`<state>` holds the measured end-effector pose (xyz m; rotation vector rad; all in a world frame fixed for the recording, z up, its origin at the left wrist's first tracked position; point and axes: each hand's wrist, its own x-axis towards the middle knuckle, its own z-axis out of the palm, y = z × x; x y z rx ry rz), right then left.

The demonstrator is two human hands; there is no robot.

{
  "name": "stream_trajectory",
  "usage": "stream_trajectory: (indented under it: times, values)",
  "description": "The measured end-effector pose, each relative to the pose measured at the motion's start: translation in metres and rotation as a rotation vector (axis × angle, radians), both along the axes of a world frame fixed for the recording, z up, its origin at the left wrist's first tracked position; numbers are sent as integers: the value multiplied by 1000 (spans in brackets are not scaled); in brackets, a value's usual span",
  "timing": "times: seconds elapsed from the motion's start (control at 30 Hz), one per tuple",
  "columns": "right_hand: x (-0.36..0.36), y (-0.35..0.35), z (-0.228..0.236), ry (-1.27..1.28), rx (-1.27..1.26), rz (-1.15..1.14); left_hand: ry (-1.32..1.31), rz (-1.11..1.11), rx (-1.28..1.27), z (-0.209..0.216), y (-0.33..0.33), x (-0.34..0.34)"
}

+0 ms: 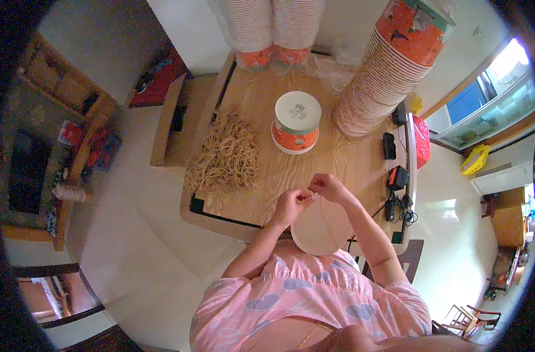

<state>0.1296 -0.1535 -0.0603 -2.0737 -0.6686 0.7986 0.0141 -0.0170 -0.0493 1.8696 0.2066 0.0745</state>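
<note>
My left hand (292, 205) and my right hand (329, 188) meet at the far rim of a white round paper bucket or lid (314, 232), close to my body. Both hands are closed in a pinch. Between their fingertips is the end of a thin tan cord (328, 220), which curves down across the white round surface. How the cord is fixed at the rim is too small to tell. Beyond my hands, an orange and green paper bucket (295, 139) stands upside down on the table, its white base up. A heap of tan cords (226, 154) lies to the left.
A tall leaning stack of nested paper buckets (385, 76) stands at the table's right; two wrapped stacks (250, 29) are at the back. Black chargers and cables (398, 196) line the right edge of the wooden table (338, 158). A cardboard box (185, 120) adjoins its left side.
</note>
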Motion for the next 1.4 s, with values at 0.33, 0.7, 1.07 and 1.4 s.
stream_trajectory:
  times: [0.33,0.7,1.07,1.4]
  values:
    - [-1,1,-3,62,128,-93,-89,19,161,-3,-4,-1]
    - [-2,1,-4,18,73,-88,-89,106,105,-4,-9,-5]
    - [-1,-1,-7,65,109,-108,-108,86,197,-2,-11,-6]
    - [-1,2,-3,36,124,-129,-132,87,203,-5,-14,-6]
